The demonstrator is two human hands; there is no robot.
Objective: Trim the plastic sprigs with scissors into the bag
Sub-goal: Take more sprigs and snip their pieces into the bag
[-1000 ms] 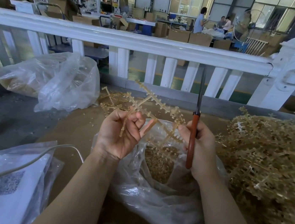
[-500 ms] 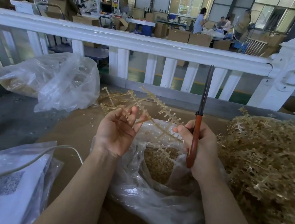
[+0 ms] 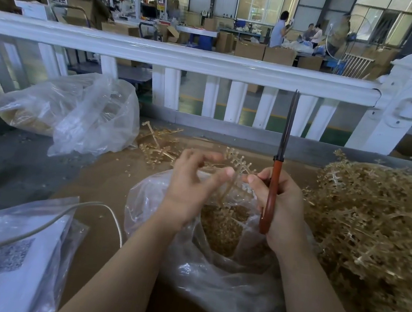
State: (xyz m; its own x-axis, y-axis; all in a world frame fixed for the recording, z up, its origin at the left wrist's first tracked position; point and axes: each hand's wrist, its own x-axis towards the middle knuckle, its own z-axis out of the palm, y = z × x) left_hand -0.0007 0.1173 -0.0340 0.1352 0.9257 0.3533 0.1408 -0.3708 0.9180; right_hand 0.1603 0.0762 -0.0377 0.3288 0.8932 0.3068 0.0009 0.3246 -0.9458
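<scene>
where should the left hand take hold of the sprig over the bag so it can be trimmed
Grip the sprig on its bare main stem, low down near the bag mouth, coming from the left with thumb and forefinger. The side branches stick out near the top, and the right hand, holding the scissors, already pinches it from the right. The left hand looks blurred.

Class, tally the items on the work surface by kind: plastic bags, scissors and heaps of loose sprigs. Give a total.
Plastic bags: 3 (open bag, far bag, near-left bag)
Scissors: 1
Sprig heaps: 2 (right, small far one)
Total: 6
</scene>
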